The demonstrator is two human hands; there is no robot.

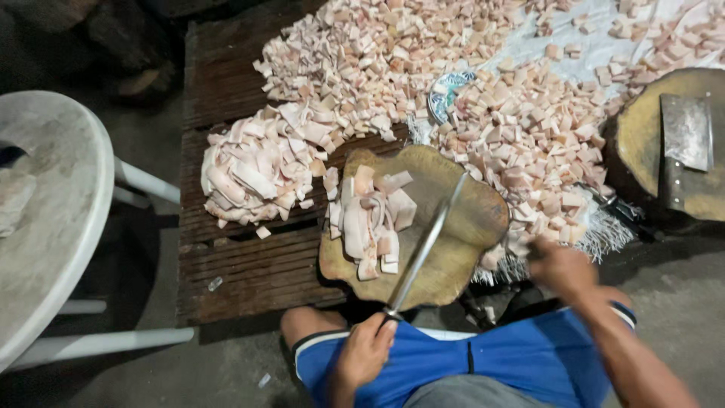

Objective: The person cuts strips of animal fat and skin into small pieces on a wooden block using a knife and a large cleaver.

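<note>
My left hand grips one long steel knife by the handle; blade runs diagonally, tip up-right, over the round wooden chopping block on the dark slatted worktop. Pale pork strips piled left of blade. Right hand blurred, probably loosely closed, can't tell. One cleaver on a second block.

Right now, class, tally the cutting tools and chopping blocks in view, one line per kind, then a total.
Long knife: 1
Cleaver: 1
Wooden chopping blocks: 2
Total: 4
</note>
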